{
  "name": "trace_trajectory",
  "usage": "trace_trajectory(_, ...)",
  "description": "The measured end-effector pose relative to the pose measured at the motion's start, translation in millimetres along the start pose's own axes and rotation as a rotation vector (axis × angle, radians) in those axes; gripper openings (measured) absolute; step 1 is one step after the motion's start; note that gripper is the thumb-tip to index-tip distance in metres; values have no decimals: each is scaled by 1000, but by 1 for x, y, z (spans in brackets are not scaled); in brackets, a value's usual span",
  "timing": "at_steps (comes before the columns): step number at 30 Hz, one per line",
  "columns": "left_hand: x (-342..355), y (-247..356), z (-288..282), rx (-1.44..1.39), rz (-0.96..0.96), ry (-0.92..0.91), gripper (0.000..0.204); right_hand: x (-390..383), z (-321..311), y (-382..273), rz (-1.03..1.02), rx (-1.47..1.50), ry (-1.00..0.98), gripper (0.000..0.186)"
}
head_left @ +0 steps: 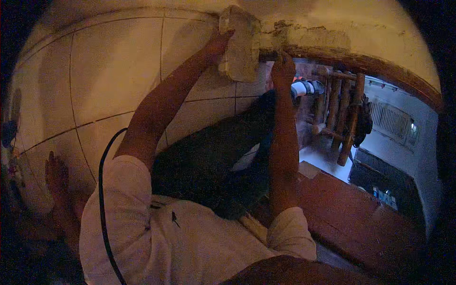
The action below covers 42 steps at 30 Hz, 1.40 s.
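Beside the low wall, my left hand (219, 46) grips the left edge of a pale, smeared rectangular board (241, 45); its thumb lies over the near face and the other fingers are hidden. My right hand (283, 69) is raised to the wall's dark lower edge (308, 53), fingers closed together. Whatever they hold is too small and dim to make out. Just above that hand, a rough, cracked patch (281, 32) shows on the yellowish wall (327, 21). The board and my right hand are apart.
Large pale floor tiles (114, 80) spread on the left. Another person's hand or foot (57, 178) shows there dimly. A black cable (101, 204) runs past my left sleeve. To the right are a reddish-brown surface (351, 218), a wooden slatted frame (339, 104) and a white-and-dark cylinder (304, 88).
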<state>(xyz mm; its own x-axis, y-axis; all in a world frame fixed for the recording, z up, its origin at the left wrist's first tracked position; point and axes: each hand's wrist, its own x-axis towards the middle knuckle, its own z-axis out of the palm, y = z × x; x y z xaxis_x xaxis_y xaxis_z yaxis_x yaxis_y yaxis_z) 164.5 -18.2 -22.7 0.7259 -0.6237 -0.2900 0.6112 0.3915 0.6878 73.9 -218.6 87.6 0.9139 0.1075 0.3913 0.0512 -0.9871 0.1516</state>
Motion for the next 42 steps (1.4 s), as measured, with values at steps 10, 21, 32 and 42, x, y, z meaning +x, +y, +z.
trace_trajectory(10,-7,5,11,131,16,105,67,22,26,-5,73,-378,-383,33)
trace_trajectory(21,11,-17,-3,-13,2,3,63,6,-12,-2,-148,-251,-83,29)
trace_trajectory(32,22,-25,-3,26,-48,88,78,-28,-8,-7,-145,-444,-379,29)
trace_trajectory(42,-5,-8,3,-120,11,31,60,-36,-55,-30,-50,-422,-464,32)
